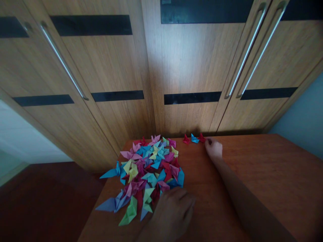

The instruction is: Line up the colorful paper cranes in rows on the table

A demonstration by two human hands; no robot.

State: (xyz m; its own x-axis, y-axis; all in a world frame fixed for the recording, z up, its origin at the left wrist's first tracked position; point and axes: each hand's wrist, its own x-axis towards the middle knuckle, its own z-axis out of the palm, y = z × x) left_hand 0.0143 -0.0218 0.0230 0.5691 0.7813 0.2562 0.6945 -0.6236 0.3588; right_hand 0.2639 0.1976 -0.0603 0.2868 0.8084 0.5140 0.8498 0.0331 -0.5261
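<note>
Near the table's back edge, my right hand (214,148) pinches a red origami crane (202,137) at the right end of a short row. In that row a blue origami crane (194,138) sits in the middle, and another red origami crane (186,139) stands at its left end. My left hand (175,209) is low in the view, fingers curled, at the near right side of a heap of colourful origami cranes (151,164). Whatever its fingers may hold is hidden behind the hand.
The heap covers the left part of the wooden table (264,168), some cranes lying close to its left edge. Right behind the table stands a wooden wardrobe (191,60) with long metal handles. Dark floor (50,198) shows at the left.
</note>
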